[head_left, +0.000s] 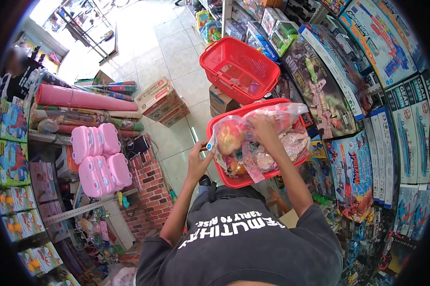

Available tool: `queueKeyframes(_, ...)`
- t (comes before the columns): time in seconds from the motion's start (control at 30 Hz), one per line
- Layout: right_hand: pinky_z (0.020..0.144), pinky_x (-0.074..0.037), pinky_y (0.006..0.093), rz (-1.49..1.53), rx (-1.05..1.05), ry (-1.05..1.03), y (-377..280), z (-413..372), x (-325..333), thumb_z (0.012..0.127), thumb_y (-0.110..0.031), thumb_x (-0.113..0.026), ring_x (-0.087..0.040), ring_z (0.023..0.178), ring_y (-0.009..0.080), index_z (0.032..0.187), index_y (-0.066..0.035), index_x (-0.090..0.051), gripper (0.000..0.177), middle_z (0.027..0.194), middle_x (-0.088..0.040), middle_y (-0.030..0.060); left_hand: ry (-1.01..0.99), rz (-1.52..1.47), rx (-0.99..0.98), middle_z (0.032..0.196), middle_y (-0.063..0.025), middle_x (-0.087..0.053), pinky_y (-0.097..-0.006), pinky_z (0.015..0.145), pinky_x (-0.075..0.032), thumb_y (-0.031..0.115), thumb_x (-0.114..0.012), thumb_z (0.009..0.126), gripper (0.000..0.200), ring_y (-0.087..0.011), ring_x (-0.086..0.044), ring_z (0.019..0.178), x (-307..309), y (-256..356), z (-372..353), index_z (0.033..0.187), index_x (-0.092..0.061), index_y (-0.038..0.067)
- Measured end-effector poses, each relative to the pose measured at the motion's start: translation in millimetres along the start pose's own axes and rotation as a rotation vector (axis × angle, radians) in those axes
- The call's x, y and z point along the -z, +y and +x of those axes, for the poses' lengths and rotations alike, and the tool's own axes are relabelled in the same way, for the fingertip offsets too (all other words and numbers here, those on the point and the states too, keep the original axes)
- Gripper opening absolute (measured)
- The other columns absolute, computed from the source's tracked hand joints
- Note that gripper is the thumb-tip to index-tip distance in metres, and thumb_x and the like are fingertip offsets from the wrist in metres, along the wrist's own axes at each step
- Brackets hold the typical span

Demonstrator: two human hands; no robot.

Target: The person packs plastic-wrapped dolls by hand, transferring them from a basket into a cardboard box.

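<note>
My right hand (262, 127) curls over a clear plastic bag with red and yellow contents (230, 134); its fingertips are hidden, so I cannot tell whether it is closed on the plastic. My left hand (199, 159) pinches the bag's left edge between thumb and fingers. The bag lies on top of the load in the nearer red plastic basket (231, 183), and glare through the film blurs what is inside. Wrapped pieces underneath are partly covered by my right forearm.

The basket's rim nearly meets a second red latticed plastic basket (215, 77) just beyond, and boxed toy guns (353, 176) crowd its right side. More room opens on the left, over the pale tiled floor (177, 138), where brown cardboard boxes (162, 102) stand. Farther left, pink suitcase-shaped cases (97, 176) sit near rolled pink sheeting (81, 97).
</note>
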State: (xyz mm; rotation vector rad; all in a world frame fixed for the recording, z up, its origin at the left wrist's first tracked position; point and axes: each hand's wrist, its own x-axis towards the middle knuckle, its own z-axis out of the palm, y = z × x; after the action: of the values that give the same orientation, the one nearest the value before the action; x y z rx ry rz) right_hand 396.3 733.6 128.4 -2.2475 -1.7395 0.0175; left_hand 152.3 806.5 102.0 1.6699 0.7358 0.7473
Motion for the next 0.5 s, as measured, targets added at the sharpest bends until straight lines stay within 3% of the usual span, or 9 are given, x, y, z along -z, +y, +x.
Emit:
queueKeyframes(0.17,0.072,-0.036,0.0436,-0.038,-0.084,0.062,-6.1,-0.3,60.4,0.075,-0.018,-0.058,-0.058,0.083,0.0245,0.090,-0.013,-0.060,0.015,0.079,-0.059,0.0056,0.007,-0.170,-0.064,0.098,-0.0099,-0.058,-0.0313,0.081,-0.044,0.019,-0.063,0.080,0.035,-0.0182,-0.056,0.092,11.0,-1.6,0.4,0.106,-0.053,-0.002)
queueKeyframes(0.27,0.068,-0.040,0.0424,0.035,-0.104,0.146,-7.9,-2.2,92.9,0.076,-0.017,-0.059,-0.058,0.080,0.0271,0.088,-0.010,-0.059,0.014,0.076,-0.058,0.0078,0.166,-0.199,-0.206,0.096,-0.0104,-0.056,-0.0330,0.080,-0.042,0.041,-0.058,0.081,0.048,-0.0205,-0.055,0.090,20.2,-1.9,1.7,0.103,-0.052,-0.002)
queueKeyframes(0.4,0.058,-0.042,0.0421,0.181,-0.173,0.280,-20.6,-6.1,116.1,0.079,-0.019,-0.060,-0.056,0.069,0.0339,0.089,-0.007,-0.056,0.017,0.071,-0.056,0.0120,0.171,-0.142,-0.228,0.095,-0.0103,-0.056,-0.0326,0.079,-0.041,0.048,-0.053,0.082,0.053,-0.0204,-0.054,0.088,41.9,-32.8,-10.2,0.099,-0.052,-0.002)
queueKeyframes(0.5,0.058,-0.042,0.0432,0.264,-0.188,0.305,-33.7,-5.8,115.6,0.082,-0.021,-0.058,-0.057,0.071,0.0356,0.090,-0.005,-0.056,0.018,0.076,-0.058,0.0154,-0.015,-0.072,-0.187,0.093,-0.0105,-0.055,-0.0318,0.078,-0.040,0.051,-0.049,0.083,0.054,-0.0203,-0.053,0.085,51.8,-43.3,-20.3,0.093,-0.051,-0.002)
